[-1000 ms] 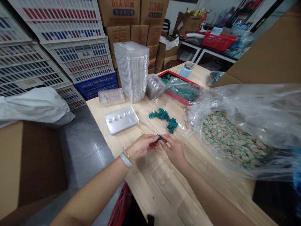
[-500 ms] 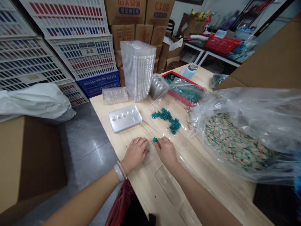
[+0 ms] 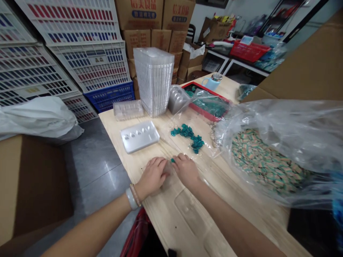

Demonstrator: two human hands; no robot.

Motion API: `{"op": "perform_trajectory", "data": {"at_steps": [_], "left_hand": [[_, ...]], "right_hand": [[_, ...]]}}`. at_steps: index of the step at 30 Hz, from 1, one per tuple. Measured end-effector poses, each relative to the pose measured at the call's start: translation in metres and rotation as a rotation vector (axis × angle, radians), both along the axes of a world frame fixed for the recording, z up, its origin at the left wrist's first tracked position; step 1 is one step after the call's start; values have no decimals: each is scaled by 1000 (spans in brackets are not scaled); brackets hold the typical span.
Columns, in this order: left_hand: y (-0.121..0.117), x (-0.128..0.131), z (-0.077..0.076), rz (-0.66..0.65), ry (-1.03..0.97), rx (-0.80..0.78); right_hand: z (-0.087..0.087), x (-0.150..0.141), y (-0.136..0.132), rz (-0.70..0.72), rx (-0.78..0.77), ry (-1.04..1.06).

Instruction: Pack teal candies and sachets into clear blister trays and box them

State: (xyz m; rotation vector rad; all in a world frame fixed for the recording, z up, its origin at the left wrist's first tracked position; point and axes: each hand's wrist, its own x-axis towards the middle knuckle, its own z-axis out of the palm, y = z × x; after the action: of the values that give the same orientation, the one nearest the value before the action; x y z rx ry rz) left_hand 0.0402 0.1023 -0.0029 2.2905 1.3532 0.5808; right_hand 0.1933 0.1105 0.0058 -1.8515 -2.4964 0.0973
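- Small teal plastic pieces [image 3: 187, 132] lie in one scattered line, far from the hands.
- Pale wooden table [image 3: 171, 210] has light brown grain.
- Shallow red tray [image 3: 204, 113] shows teal inside.
- Clear plastic sack [image 3: 268, 167], at right, holds mixed beige and teal.
- White plastic crates [image 3: 88, 60], far left, carry rows of red and blue.

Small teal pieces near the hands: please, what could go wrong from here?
The small teal piece lies loose between the left hand and the right hand, so it could be knocked aside. The left hand is close to the edge of the wooden table, so a piece might drop to the floor. The other teal pieces lie on a clear plastic bag and might scatter if it is pulled.
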Motion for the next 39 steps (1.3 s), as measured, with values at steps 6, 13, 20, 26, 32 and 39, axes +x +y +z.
{"op": "perform_trajectory", "data": {"at_steps": [6,13,20,26,32,39], "left_hand": [[100,41,32,48,-156,74],[204,104,9,46,-12,-113],[178,83,12,41,-340,-226],[120,56,29,56,-1085,-974],[55,10,27,196,-570,-432],[6,4,0,-88,19,-5]], "right_hand": [[-5,34,37,-22,193,251],[-10,78,171,-226,130,444],[-36,106,152,-261,121,583],[-12,102,118,-137,166,734],[-12,90,72,-164,169,853],[-21,33,-2,-112,20,1016]]}}
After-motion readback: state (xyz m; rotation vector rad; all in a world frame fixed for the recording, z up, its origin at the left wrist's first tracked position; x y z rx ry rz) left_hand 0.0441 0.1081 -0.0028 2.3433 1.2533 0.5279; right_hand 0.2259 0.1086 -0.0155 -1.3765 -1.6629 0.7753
